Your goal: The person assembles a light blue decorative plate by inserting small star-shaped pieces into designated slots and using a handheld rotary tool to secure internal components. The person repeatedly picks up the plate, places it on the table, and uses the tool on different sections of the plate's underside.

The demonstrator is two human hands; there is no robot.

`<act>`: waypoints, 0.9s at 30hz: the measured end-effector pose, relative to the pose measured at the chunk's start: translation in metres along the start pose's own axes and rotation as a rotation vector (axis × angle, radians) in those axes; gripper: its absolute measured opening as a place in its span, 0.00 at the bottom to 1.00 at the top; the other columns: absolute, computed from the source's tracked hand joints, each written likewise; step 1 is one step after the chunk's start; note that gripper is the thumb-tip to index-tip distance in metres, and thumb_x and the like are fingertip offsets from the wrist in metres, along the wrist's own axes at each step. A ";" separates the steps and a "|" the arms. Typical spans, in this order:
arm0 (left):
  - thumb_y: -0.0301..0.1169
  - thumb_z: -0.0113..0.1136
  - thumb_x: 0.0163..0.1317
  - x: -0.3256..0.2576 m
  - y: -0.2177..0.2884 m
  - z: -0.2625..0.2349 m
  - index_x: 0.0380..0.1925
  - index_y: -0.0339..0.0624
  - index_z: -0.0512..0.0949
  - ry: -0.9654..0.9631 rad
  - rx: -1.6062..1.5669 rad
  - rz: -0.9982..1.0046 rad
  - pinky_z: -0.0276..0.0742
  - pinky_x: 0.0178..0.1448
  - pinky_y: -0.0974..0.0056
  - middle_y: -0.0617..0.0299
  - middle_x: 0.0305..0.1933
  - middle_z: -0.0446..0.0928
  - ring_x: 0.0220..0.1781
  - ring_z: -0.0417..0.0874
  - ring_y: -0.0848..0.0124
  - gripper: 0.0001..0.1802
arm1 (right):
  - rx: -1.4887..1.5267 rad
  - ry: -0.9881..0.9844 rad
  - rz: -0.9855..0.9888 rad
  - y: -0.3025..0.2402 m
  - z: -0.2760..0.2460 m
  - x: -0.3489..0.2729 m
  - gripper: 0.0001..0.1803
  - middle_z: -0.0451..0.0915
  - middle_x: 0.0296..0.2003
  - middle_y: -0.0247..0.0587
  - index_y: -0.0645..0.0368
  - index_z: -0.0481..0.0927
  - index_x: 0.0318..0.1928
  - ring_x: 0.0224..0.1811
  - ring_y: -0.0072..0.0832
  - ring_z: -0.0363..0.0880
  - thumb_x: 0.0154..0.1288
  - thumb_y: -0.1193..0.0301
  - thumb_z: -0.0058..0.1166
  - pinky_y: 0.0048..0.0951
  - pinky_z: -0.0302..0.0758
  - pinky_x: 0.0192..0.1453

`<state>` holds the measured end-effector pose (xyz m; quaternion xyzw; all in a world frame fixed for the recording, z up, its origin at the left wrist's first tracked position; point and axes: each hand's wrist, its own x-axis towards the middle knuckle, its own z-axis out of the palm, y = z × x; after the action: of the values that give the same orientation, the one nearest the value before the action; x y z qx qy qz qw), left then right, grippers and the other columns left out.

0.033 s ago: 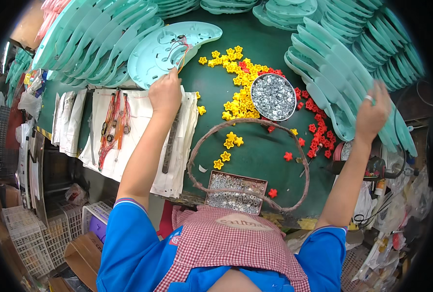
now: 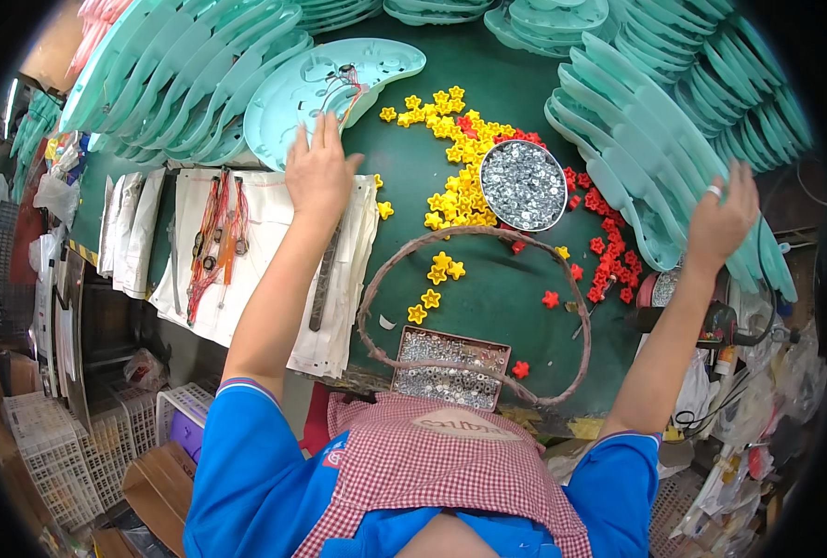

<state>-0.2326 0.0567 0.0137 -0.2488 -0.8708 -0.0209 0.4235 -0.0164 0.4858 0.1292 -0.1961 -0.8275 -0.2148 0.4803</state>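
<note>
Place: a small factory assembly workbench.
Surface: green bench top [image 2: 488,288], crowded with parts.
Stock: stacks of identical teal plastic shells [image 2: 181,84] around the edges.
Small parts: piles of yellow knobs [image 2: 450,186] and red knobs [image 2: 604,256], a round dish of screws [image 2: 523,184], a tray of metal nuts [image 2: 450,367].
Wiring: bundled wire harnesses [image 2: 216,237] on white sheets.

Teal shell [image 2: 320,88] flat on green table, open side up, wires inside; teal shell stack [image 2: 655,177] leaning at right.

Bright, even overhead light; glare sparkles on the round dish of screws [image 2: 523,184]; around it, edges bend and darken.
</note>
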 end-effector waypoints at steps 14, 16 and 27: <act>0.23 0.54 0.57 0.021 0.081 0.055 0.47 0.45 0.82 -0.706 -0.497 0.227 0.79 0.53 0.54 0.57 0.50 0.82 0.51 0.82 0.56 0.18 | 0.045 -0.005 -0.193 -0.024 -0.050 0.006 0.12 0.80 0.32 0.36 0.52 0.87 0.41 0.37 0.37 0.78 0.54 0.71 0.66 0.37 0.70 0.46; 0.24 0.55 0.56 0.002 0.067 0.066 0.41 0.46 0.82 -0.551 -0.639 0.184 0.79 0.48 0.52 0.55 0.43 0.80 0.48 0.82 0.53 0.14 | 0.194 -0.058 -0.322 -0.038 -0.092 -0.034 0.15 0.76 0.26 0.37 0.54 0.87 0.42 0.30 0.38 0.74 0.51 0.73 0.66 0.37 0.71 0.39; 0.32 0.66 0.55 0.011 0.058 0.039 0.46 0.50 0.84 -0.715 -0.512 0.230 0.80 0.47 0.56 0.59 0.41 0.84 0.42 0.84 0.57 0.16 | 1.036 -0.821 -0.495 -0.071 -0.183 -0.190 0.18 0.65 0.20 0.33 0.58 0.84 0.41 0.23 0.32 0.68 0.49 0.65 0.66 0.33 0.70 0.32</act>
<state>-0.2406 0.1216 -0.0136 -0.4322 -0.8959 -0.1010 0.0205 0.1634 0.3051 0.0319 0.1865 -0.9578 0.1953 0.0980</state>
